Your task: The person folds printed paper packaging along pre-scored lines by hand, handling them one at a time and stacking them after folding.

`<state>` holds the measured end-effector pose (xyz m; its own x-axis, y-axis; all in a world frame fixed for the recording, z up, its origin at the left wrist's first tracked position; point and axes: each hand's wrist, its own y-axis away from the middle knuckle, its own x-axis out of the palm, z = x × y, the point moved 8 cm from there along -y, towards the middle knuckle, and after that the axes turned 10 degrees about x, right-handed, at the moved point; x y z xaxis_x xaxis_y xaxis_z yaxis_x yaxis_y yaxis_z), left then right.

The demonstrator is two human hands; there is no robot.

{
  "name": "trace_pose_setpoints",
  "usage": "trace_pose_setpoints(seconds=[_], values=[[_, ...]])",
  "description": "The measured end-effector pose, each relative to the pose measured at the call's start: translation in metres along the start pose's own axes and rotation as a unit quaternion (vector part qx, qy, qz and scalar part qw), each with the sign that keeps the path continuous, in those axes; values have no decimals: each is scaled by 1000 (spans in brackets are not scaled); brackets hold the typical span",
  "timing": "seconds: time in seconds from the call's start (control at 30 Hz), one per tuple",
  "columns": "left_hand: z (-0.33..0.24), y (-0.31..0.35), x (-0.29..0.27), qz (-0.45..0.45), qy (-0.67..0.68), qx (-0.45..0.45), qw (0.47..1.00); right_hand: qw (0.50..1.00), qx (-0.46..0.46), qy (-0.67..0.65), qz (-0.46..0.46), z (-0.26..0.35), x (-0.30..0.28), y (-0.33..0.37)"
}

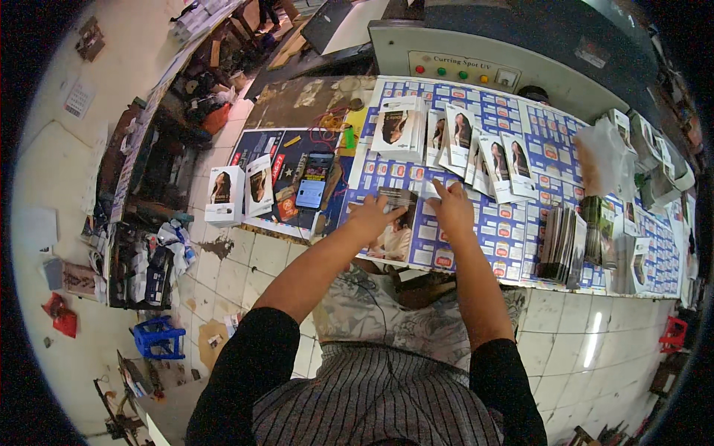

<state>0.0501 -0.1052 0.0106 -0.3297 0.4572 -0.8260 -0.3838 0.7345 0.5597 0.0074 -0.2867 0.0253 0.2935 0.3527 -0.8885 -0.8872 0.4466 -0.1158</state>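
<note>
My left hand rests on a dark printed card with a picture of a person, at the near edge of the table. Its fingers are spread over the card's upper left part. To the right, my right hand is over the blue patterned sheet, fingers stretched out and apart, holding nothing that I can see. Beyond my hands stands a stack of flat white cartons, with several more fanned out to its right. A row of dark cards stands on edge right of my right hand.
A lit phone lies at the left, beside two small white carton stacks. A grey machine with coloured buttons borders the far side. Plastic-wrapped bundles sit at the right. A blue stool stands on the floor.
</note>
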Motion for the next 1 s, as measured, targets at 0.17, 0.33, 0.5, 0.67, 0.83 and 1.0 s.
trace_pose_setpoints(seconds=[0.17,0.33,0.5,0.67,0.83,1.0], values=[[-5,4,-12,-4,-15,9,1000,998,-24,50,14,4,0,-12],[-5,6,-10,-24,-27,12,999,990,-100,53,86,-1,2,-10],[-4,2,-9,-30,-44,16,998,979,-127,70,144,-7,-1,29],[3,2,-2,-50,-51,26,997,948,-237,67,199,10,-4,102],[9,8,1,-40,-34,55,997,970,-153,-54,182,-7,-12,97],[11,19,1,-89,-12,51,995,993,-19,26,115,-1,6,48]])
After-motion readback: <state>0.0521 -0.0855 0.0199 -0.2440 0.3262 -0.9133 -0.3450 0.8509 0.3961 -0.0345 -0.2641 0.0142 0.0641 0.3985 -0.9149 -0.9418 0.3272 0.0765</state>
